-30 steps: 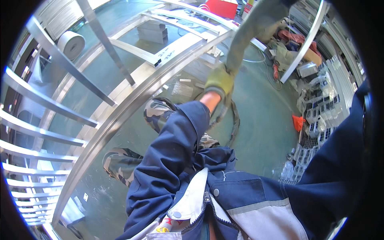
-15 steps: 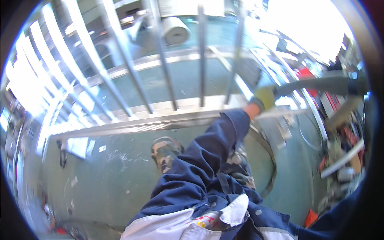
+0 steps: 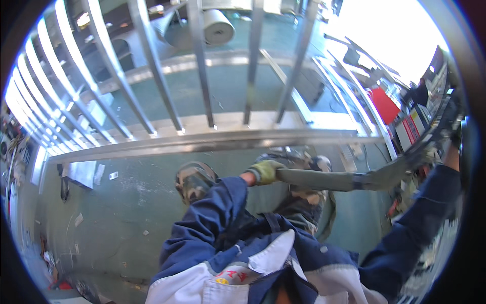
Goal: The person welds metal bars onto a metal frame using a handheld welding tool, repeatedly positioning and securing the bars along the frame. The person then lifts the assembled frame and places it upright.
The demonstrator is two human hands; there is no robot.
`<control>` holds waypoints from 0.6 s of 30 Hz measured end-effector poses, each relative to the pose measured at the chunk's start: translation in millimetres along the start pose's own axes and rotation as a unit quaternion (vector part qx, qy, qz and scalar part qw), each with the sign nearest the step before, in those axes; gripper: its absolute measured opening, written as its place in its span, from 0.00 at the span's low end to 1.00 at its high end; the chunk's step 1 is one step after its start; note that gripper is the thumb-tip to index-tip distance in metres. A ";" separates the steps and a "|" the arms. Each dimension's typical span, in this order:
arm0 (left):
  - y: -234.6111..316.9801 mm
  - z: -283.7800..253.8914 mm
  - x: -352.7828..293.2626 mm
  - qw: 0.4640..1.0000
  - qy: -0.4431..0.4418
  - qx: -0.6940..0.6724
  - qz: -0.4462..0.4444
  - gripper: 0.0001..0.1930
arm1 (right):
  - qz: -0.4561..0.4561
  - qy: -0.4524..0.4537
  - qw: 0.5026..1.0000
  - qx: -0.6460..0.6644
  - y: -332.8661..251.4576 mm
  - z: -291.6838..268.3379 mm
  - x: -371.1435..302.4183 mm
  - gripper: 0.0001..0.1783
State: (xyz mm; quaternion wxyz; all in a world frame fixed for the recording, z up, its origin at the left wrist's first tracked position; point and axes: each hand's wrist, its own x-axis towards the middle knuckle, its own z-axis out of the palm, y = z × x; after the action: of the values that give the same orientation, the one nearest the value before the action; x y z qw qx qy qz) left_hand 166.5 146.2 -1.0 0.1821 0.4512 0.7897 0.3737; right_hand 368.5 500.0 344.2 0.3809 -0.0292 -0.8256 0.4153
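Note:
My left hand [image 3: 266, 172], in a yellow-green glove, is closed round the end in view of a thick grey-green sleeved hose [image 3: 319, 179], just above my knees. From there the hose runs right, past a darker band, and bends up toward the right rim. My right arm reaches out to the right. Its hand [image 3: 454, 144] sits in the dark edge of the view near the hose, and its fingers are hidden. In front of me lies a metal frame with shiny upright bars [image 3: 202, 76]; its bottom rail [image 3: 217, 142] crosses just ahead of my knees.
Beyond the bars a pale roll of sheet [image 3: 218, 28] lies on the green floor [image 3: 131, 223]. A red object [image 3: 383, 105] and a white-and-red box [image 3: 411, 129] stand at the right among clutter. A silvery block [image 3: 83, 173] sits inside the frame's left corner.
My left hand has moved left and toward me, from over the rail to above my knees, bringing the hose along. My right arm has come into view at the right.

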 end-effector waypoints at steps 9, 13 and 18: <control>-56.2 121.3 -64.0 0.871 -0.276 0.276 -0.298 0.24 | 0.053 0.039 0.881 0.468 116.9 80.4 28.9 0.21; -31.9 126.3 -65.4 0.835 -0.378 0.204 -0.345 0.25 | 0.110 0.034 0.867 0.485 170.4 131.4 -0.2 0.23; -53.7 114.2 -88.5 0.825 -0.385 0.198 -0.363 0.24 | 0.235 0.156 0.818 0.501 232.1 173.3 -18.7 0.23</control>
State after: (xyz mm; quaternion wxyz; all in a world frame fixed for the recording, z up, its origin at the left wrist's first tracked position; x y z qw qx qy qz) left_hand 253.5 102.9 -120.6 0.5002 0.2659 0.8194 -0.0879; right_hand 206.4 529.9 105.3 0.3572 -0.0922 -0.4012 0.8384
